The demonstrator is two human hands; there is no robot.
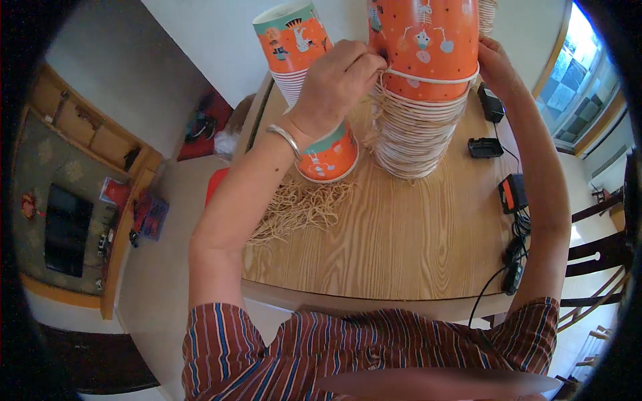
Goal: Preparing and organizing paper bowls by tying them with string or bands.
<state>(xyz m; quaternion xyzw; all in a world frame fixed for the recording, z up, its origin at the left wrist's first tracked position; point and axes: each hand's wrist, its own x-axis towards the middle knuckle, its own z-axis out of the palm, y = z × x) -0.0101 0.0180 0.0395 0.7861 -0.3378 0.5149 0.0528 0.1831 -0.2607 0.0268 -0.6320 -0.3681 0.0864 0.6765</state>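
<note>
A tall stack of paper buckets stands upside down at the far middle of the table, its top an orange paper bucket with skeleton and animal pictures. Below it, the tightly nested rims are ringed with many beige cords. My left hand, with a silver bangle at the wrist, is closed at the bucket's left side, just above its white rim. Its fingertips pinch a cord there, partly hidden. On the opposite side my right hand is closed against the bucket's edge, its fingertips partly hidden.
Left of the stack are a tilted column of nested orange-and-green buckets and a single bucket behind my forearm. Loose beige cords lie in a pile. Black chargers and cables line the table's right edge. Dark chairs stand right.
</note>
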